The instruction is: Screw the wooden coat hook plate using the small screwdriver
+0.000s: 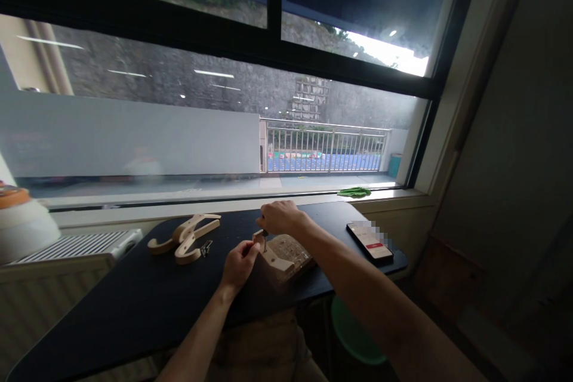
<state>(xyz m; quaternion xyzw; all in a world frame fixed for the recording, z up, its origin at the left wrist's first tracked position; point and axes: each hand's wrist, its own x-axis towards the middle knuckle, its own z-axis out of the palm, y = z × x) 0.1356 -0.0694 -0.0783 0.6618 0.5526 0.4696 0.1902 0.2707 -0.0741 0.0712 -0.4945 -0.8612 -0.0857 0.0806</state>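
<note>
My right hand (282, 218) is closed round the top of a screwdriver (265, 232), held upright, most of its handle hidden in the fist. Its tip points down at a pale wooden hook piece (281, 264), where a thin screw seems to stand. My left hand (239, 264) pinches the near-left end of that piece between thumb and fingers. Under the piece lies a rough, worn wooden block (290, 247). To the left rest more curved wooden hook pieces (185, 239), with a few small dark screws (206, 248) beside them.
The dark table (179, 298) stands against a window sill. On its right side lies a phone (370, 243) with a lit screen. A green cloth (354, 192) is on the sill. A radiator (85, 250) and a white pot with an orange top (22, 227) are at left; a green stool (358, 334) is below.
</note>
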